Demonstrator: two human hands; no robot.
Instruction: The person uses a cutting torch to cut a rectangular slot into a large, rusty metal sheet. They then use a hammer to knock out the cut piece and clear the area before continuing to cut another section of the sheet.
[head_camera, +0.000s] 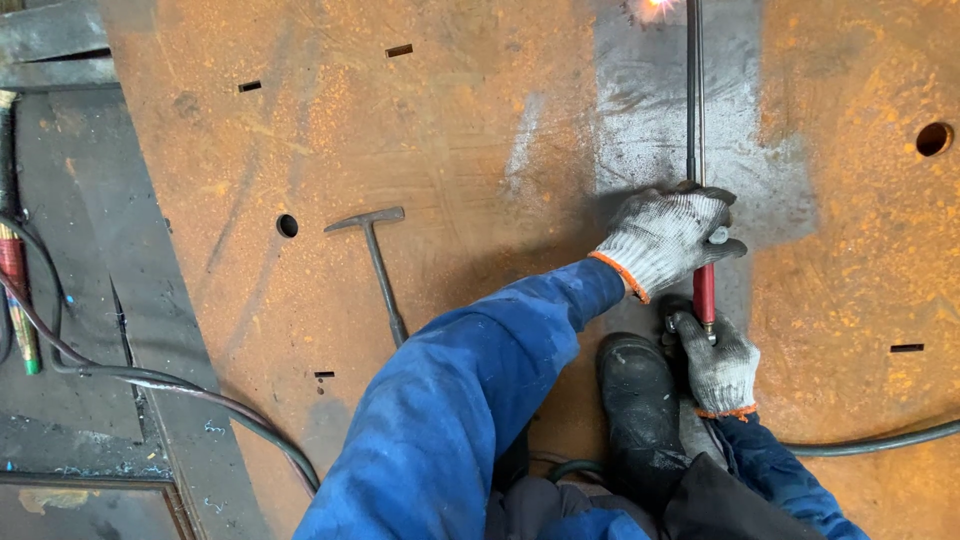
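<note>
My left hand (668, 238), in a white knit glove with an orange cuff, grips a long thin torch (693, 95) around its metal tube where it meets the red handle. My right hand (718, 362), gloved the same way, holds the lower end of the red handle. The torch tip throws bright sparks (655, 8) at the top edge, over a grey ground strip of the rusty steel plate (420, 170). Blue sleeves cover both arms. A black boot (635, 395) rests on the plate just below my hands.
A chipping hammer (378, 255) lies on the plate left of my arm. The plate has round holes (934, 138) and small slots (399, 50). Hoses (150, 385) trail across the dark floor at left, and one hose (880, 440) curves in from the right.
</note>
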